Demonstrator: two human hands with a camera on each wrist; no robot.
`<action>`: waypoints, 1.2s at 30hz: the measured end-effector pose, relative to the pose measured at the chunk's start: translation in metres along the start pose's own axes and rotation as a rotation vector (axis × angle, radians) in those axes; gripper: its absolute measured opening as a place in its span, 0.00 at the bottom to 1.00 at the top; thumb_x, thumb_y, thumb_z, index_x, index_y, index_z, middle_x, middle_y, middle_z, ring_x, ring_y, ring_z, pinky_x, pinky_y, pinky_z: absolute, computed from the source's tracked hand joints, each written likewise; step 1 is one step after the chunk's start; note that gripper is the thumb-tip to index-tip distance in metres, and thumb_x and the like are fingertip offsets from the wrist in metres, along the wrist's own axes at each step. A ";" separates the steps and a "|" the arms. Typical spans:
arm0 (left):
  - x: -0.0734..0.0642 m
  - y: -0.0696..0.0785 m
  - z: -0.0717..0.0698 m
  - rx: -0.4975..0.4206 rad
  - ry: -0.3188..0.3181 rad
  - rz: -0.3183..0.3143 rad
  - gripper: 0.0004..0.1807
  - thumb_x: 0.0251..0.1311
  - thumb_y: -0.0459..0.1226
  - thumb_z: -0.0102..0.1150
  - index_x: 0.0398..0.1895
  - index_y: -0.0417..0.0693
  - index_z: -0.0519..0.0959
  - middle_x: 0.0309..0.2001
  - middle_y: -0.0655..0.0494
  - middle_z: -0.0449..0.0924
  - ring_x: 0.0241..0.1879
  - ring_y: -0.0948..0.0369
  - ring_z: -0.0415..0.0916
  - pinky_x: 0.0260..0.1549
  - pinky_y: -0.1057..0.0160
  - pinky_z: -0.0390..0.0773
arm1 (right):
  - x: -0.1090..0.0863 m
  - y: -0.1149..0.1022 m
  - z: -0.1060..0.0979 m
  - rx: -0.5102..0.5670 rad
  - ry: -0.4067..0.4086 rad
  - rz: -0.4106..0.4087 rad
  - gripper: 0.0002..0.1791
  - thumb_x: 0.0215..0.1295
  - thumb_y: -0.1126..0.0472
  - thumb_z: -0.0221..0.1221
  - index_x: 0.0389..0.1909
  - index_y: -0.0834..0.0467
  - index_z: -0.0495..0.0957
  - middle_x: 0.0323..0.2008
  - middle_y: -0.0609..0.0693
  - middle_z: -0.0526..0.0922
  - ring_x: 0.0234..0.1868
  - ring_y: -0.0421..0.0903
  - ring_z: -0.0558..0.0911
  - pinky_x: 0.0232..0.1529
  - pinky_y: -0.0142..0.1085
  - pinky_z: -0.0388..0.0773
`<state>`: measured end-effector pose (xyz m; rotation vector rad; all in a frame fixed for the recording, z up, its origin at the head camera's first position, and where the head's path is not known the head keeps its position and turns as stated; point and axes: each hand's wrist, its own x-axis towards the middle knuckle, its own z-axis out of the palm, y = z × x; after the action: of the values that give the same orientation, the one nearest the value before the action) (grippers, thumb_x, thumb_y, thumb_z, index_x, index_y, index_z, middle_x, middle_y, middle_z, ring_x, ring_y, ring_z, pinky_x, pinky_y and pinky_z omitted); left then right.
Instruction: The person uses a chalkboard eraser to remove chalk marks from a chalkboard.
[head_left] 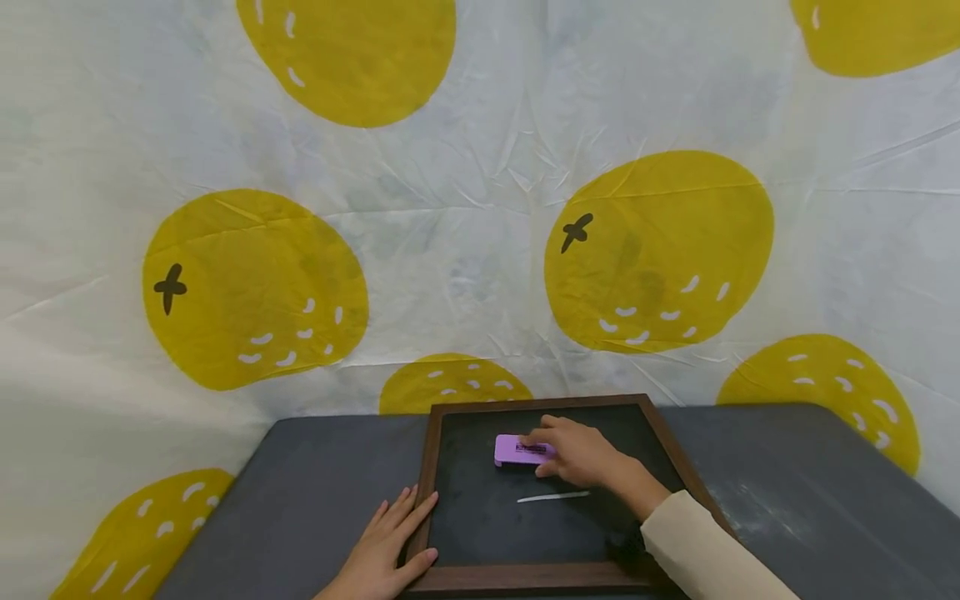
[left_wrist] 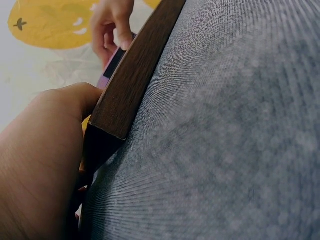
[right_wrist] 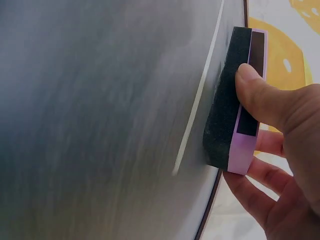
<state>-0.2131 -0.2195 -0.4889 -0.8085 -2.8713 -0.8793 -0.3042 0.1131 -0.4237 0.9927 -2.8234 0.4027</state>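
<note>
A small chalkboard (head_left: 480, 529) in a dark brown wooden frame lies on the grey surface. My right hand (head_left: 581, 454) grips a purple chalkboard eraser (head_left: 507, 449) over the board's upper middle. In the right wrist view, the thumb (right_wrist: 257, 95) presses one long side of the eraser, and fingers hold it from the other. Its thick dark felt (right_wrist: 225, 107) faces the board; whether it touches cannot be told. A straight white line (head_left: 553, 497) runs across the board just below the eraser. With fingers spread and straight, my left hand (head_left: 384, 542) rests on the frame's left side.
Grey ribbed fabric (left_wrist: 225, 130) covers the surface around the board. Behind it hangs a white cloth (head_left: 457, 275) printed with large yellow fruit. Pale smudges (head_left: 765, 508) mark the grey surface at the right.
</note>
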 end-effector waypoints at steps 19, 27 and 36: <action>0.001 0.001 -0.001 -0.013 -0.031 -0.036 0.34 0.69 0.56 0.46 0.74 0.54 0.59 0.71 0.38 0.53 0.69 0.38 0.48 0.61 0.30 0.43 | -0.038 0.033 -0.016 -0.079 0.076 0.191 0.24 0.53 0.53 0.70 0.53 0.53 0.81 0.29 0.43 0.69 0.26 0.41 0.67 0.22 0.35 0.63; 0.001 0.001 -0.001 -0.010 -0.028 -0.024 0.34 0.69 0.56 0.46 0.74 0.54 0.58 0.71 0.39 0.53 0.70 0.39 0.48 0.61 0.30 0.43 | -0.056 0.037 -0.022 -0.136 0.099 0.230 0.23 0.52 0.52 0.71 0.49 0.55 0.81 0.30 0.46 0.73 0.27 0.42 0.70 0.23 0.37 0.69; 0.000 0.001 -0.002 -0.021 -0.025 -0.018 0.34 0.69 0.55 0.46 0.74 0.53 0.58 0.71 0.38 0.53 0.69 0.38 0.48 0.61 0.29 0.43 | -0.075 0.034 -0.023 -0.191 0.124 0.284 0.22 0.51 0.49 0.70 0.41 0.57 0.77 0.26 0.46 0.69 0.25 0.42 0.70 0.22 0.38 0.68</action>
<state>-0.2124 -0.2198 -0.4868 -0.8027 -2.8999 -0.9094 -0.2671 0.1896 -0.4238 0.5135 -2.8274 0.2063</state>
